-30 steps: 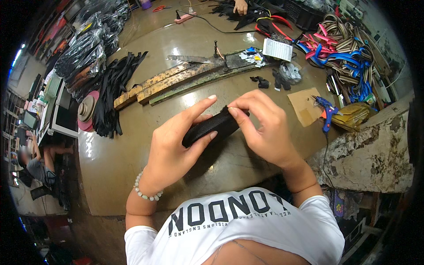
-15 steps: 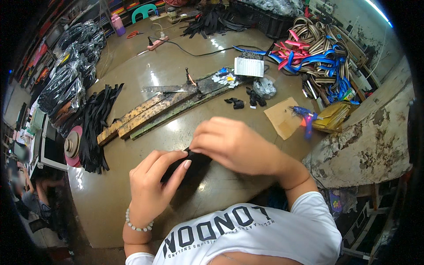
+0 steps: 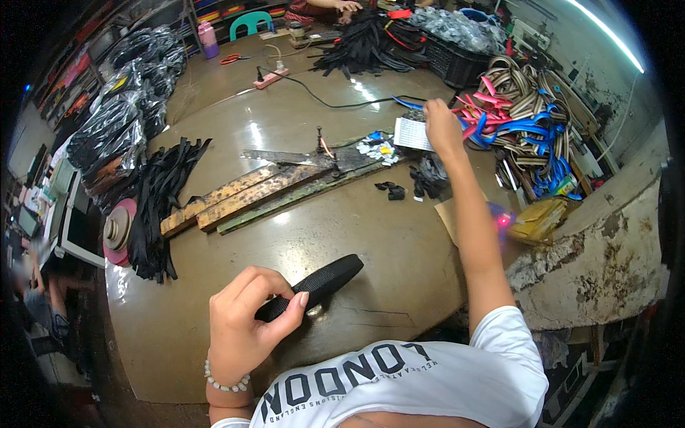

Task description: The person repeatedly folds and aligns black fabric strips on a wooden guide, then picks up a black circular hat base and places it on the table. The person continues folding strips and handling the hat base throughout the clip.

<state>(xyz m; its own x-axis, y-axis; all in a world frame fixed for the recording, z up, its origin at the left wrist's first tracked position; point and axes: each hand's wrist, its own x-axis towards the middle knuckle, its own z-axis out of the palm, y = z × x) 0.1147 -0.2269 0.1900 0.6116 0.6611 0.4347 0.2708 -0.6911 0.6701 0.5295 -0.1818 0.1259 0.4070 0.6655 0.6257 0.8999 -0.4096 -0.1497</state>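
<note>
My left hand pinches a black webbing strap between thumb and fingers. Folded over into a flat loop, the strap points up and to the right, above the near part of the table. My right hand is stretched far forward, over the right edge of a white printed sheet. Its fingers are bunched and bent downward; what they hold, if anything, is hidden. Just left of the sheet lies a pile of small white, blue and yellow pieces. Short black strap pieces lie nearer.
Wooden and metal bars cross the table's middle. Black straps hang at left beside a pink-rimmed spool. A glue gun lies partly behind my right forearm. Pink and blue straps are heaped at right. Another person's hand is at the far side.
My right hand has let go of the black strap and moved forward and right to the printed sheet. My left hand keeps the strap. Another person's hand has come into view at the far side.
</note>
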